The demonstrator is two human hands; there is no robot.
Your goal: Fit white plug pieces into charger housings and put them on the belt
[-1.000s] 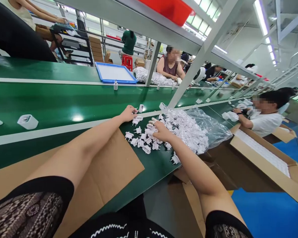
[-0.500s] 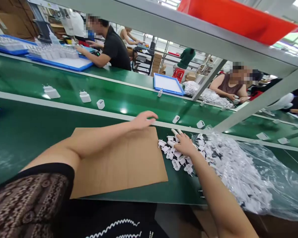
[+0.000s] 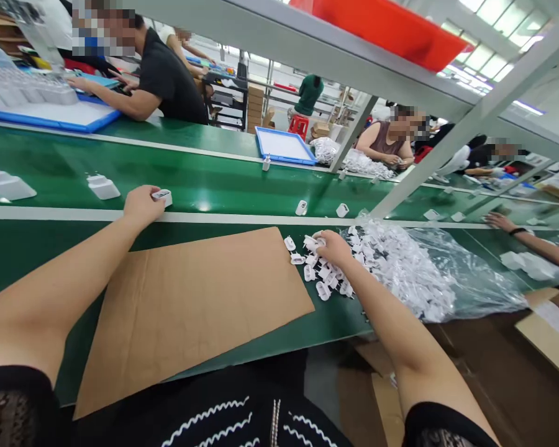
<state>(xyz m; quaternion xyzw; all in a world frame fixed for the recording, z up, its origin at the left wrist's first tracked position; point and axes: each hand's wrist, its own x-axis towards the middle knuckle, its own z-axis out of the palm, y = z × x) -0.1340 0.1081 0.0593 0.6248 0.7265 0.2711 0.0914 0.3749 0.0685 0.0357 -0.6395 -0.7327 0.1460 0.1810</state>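
Note:
My left hand is closed on a white charger housing at the near edge of the green belt. The housing's open end faces up. My right hand reaches into a loose pile of white plug pieces with metal pins. Its thumb and fingers pinch one white plug piece, partly hidden by the fingers. Between my arms a flat brown cardboard sheet lies on the table. Right of the pile, more white pieces fill a clear plastic bag.
Several other white housings, such as one charger housing, stand on the green belt. A grey slanted post rises behind the bag. Overhead is a shelf with a red bin. A co-worker's hand reaches in at the right.
My left hand has moved left onto the belt and taken hold of a charger housing. My right hand's fingers have closed on a plug piece. The view has turned to the right.

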